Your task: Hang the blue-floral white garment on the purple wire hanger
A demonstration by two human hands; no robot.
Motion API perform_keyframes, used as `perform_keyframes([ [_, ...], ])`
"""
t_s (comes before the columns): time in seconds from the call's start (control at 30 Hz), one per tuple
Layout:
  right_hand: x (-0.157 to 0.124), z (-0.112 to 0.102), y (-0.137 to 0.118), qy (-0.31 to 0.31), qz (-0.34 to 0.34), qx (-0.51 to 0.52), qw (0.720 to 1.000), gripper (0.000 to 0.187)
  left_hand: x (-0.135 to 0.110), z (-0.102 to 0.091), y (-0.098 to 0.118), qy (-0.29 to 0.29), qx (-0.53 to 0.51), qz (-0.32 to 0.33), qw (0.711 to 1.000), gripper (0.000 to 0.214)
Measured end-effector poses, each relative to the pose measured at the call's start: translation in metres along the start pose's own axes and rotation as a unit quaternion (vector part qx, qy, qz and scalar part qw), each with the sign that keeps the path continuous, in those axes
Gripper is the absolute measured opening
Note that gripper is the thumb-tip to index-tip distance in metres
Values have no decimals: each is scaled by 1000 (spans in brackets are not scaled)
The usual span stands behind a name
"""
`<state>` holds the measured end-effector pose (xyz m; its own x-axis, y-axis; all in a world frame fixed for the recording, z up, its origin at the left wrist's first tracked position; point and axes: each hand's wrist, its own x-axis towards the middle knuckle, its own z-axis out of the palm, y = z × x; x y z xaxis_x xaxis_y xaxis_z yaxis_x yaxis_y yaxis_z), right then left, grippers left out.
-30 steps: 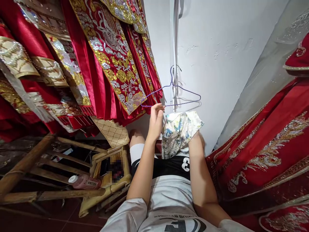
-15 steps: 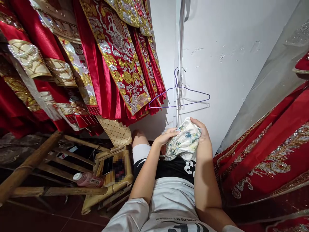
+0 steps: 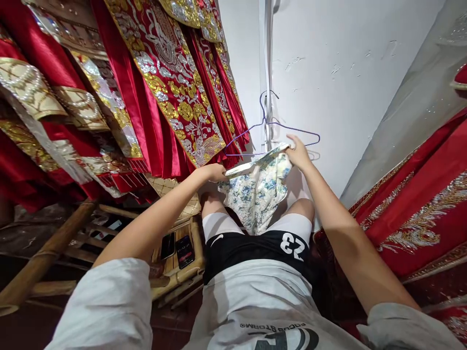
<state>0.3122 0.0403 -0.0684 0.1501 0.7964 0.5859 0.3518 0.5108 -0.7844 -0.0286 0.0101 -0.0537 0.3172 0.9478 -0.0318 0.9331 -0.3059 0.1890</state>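
Note:
A small white garment (image 3: 255,194) with a blue and green floral print is stretched out in front of my thighs. My left hand (image 3: 214,172) is closed on the left end of its banded upper edge. Higher up, my right hand (image 3: 297,152) pinches the right end of that same edge, so the band slopes upward to the right. Below the band the fabric hangs loose and narrows towards my lap. Just behind it, a thin purple wire hanger (image 3: 262,121) hangs against the white wall, its lower bar partly covered by the garment and my right hand.
Red costumes (image 3: 186,107) with gold and silver embroidery hang at the left. More embroidered red cloth (image 3: 419,214) stands close on the right. Beside my left leg is a bamboo seat (image 3: 178,279) with a lit phone (image 3: 185,252) and another dark phone (image 3: 168,245) on it.
The bunched garment has been spread out between my hands. My left hand has moved left and up, my right hand upward, and both arms have stretched forward towards the hanger.

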Motion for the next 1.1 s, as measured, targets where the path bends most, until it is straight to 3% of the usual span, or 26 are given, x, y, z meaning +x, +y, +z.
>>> perform_keyframes([
  [0.1,-9,7,13,-58,31,-20,998,23,0,-2,-6,-11,-15,-16,1000,23],
  [0.2,-13,-4,14,-40,25,-57,997,14,2,-5,-3,35,-4,16,999,21],
  [0.37,-10,-31,-2,-15,33,-118,992,33,6,-12,5,100,14,27,994,26],
  [0.53,-26,-16,-2,-9,41,-96,995,34,12,-25,33,297,-3,58,953,11],
  [0.6,-34,-1,-1,-7,46,-56,997,33,17,-33,49,337,-34,74,938,11],
  [0.7,-40,13,-2,-23,38,3,999,29,23,-45,65,323,-45,121,938,28],
  [0.77,-38,10,-2,-4,23,8,1000,17,24,-53,65,305,-30,149,940,34],
  [0.8,-35,4,-2,23,19,2,1000,17,24,-56,63,297,-21,159,941,36],
  [0.87,-28,-14,-1,94,16,-18,995,46,24,-62,56,284,-6,169,944,37],
  [0.93,-23,-34,1,133,13,-40,990,61,25,-66,50,278,11,170,945,35],
  [1.1,-16,-67,1,161,-20,-70,984,58,31,-70,47,268,29,152,951,25],
])
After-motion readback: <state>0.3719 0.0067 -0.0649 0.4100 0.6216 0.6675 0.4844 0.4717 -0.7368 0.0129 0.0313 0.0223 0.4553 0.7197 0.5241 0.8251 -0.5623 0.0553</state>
